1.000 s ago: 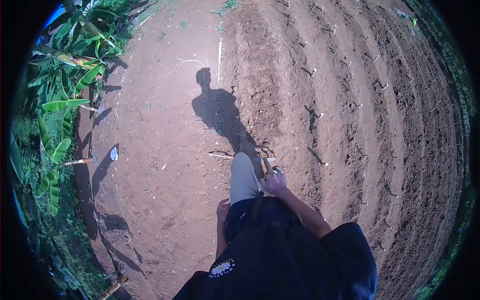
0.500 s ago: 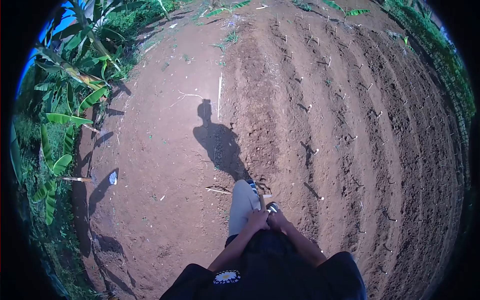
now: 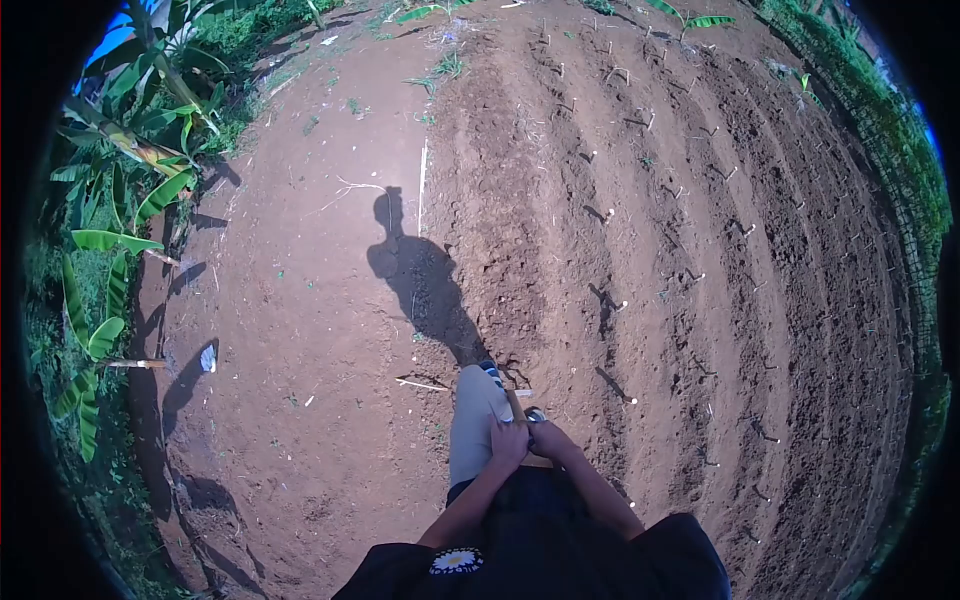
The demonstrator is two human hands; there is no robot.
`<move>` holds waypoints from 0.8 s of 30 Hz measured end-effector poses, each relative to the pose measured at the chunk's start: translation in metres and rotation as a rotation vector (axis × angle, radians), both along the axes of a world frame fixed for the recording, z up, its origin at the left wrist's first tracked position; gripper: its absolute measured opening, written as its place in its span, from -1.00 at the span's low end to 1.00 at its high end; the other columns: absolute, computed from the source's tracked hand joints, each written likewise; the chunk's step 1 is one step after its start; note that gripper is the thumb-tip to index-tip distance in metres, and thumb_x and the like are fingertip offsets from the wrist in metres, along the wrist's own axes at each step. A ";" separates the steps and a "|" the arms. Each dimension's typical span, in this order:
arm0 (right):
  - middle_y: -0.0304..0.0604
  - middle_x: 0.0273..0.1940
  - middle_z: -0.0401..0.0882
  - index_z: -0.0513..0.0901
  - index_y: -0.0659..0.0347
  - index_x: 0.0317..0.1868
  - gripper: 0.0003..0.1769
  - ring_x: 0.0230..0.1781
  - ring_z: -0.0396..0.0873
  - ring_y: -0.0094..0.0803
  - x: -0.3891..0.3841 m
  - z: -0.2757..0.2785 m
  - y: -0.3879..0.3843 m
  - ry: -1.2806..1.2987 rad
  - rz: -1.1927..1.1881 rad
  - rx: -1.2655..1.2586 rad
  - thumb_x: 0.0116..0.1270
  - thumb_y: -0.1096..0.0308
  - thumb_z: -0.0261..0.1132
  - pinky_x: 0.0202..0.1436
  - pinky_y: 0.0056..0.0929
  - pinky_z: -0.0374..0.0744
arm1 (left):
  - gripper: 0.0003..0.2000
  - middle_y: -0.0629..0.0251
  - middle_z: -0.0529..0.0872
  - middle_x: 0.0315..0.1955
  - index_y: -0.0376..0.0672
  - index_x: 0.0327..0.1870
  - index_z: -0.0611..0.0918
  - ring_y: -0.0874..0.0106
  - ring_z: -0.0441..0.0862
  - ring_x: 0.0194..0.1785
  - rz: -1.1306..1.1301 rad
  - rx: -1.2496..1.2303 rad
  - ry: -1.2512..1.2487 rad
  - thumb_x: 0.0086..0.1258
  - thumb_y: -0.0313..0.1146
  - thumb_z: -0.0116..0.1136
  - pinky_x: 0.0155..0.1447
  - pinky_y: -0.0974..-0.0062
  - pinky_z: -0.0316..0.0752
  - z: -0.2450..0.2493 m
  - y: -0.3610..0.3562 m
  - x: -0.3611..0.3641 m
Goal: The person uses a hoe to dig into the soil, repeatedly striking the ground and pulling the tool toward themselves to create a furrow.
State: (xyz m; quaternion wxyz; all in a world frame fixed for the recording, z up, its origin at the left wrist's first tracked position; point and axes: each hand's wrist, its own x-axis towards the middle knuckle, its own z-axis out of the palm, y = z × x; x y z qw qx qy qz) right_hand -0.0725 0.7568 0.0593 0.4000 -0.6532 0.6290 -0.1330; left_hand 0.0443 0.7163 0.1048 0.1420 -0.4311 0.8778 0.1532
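My left hand (image 3: 510, 440) is closed round a wooden handle (image 3: 516, 406) in front of my body. Beside it, my right hand (image 3: 546, 438) is wrapped round the same handle, close to the left. The handle runs forward between my legs, and its far end is hard to make out near my feet. A light trouser leg (image 3: 470, 415) is just left of my hands, with a striped shoe (image 3: 491, 372) beyond its knee.
Tilled soil rows (image 3: 690, 300) with short stakes (image 3: 633, 401) stretch to the right. Smoother brown ground (image 3: 290, 330) lies left, bearing a pale stick (image 3: 422, 190) and a white scrap (image 3: 208, 358). Banana plants (image 3: 100, 340) border the far left.
The view has shifted a little, so the ground and plants appear further left. Both hands are still together on the handle, slightly further apart than before.
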 end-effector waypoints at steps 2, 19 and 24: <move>0.12 -0.42 0.57 0.55 0.27 -0.34 -0.76 -0.37 0.57 -0.05 -0.006 -0.011 0.003 0.023 0.043 0.075 -0.09 0.38 0.22 -0.24 -0.21 0.53 | -0.86 0.22 0.64 -0.48 -0.06 -0.38 0.61 0.29 0.59 -0.25 0.021 0.095 -0.011 0.00 -0.36 0.11 0.12 0.06 0.12 -0.016 -0.002 -0.002; 0.09 -0.43 0.57 0.61 0.25 -0.50 -0.83 -0.35 0.58 -0.08 -0.011 -0.098 -0.057 0.133 0.142 0.144 -0.18 0.38 0.27 -0.23 -0.29 0.55 | -0.86 0.23 0.63 -0.56 -0.09 -0.52 0.63 0.26 0.61 -0.43 0.187 0.075 0.098 0.05 -0.26 0.08 -0.34 0.29 0.42 -0.121 -0.048 -0.008; 0.04 -0.41 0.59 0.61 0.23 -0.46 -0.83 -0.32 0.58 -0.11 -0.004 -0.091 -0.046 0.232 0.122 0.136 -0.15 0.38 0.28 -0.18 -0.26 0.53 | -0.88 0.19 0.64 -0.53 -0.11 -0.49 0.63 0.25 0.62 -0.43 0.146 -0.013 0.126 0.03 -0.32 0.08 -0.33 0.28 0.47 -0.118 -0.036 -0.003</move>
